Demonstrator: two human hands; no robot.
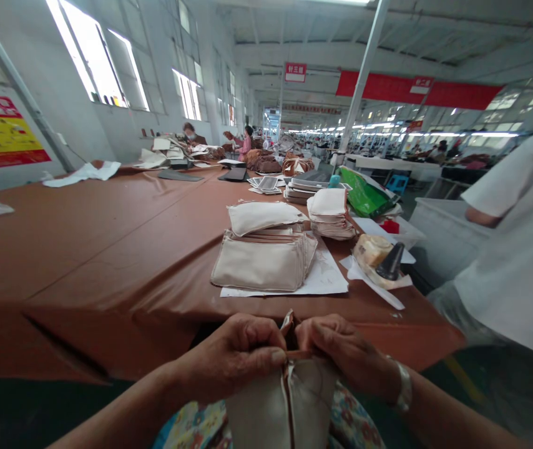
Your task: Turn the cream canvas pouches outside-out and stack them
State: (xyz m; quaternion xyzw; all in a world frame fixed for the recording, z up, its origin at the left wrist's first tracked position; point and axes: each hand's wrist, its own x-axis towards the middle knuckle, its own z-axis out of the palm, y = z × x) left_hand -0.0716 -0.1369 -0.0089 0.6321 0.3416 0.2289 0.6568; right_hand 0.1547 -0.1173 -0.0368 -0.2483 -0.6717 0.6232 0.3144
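Close to my body, a beige sewn piece (259,415) with a brown slit or seam down its middle hangs between my hands over a flowered cloth. My left hand (241,355) pinches its brown upper edge between thumb and fingers. On the other side of the seam, my right hand (348,352) is closed on the same edge, its fingertips partly hidden. A small brown-and-white tip (288,319) sticks up between the two hands. Just beyond them, a stack of beige sewn pieces (257,265) lies on white paper (329,277).
A brown cover (107,249) drapes over the table's front edge. At right are another stack of pieces (331,215), a black cone (391,262), a yellowish block (372,251) and a green bag (367,193). A person in a white shirt (523,249) stands close by, right of the table.
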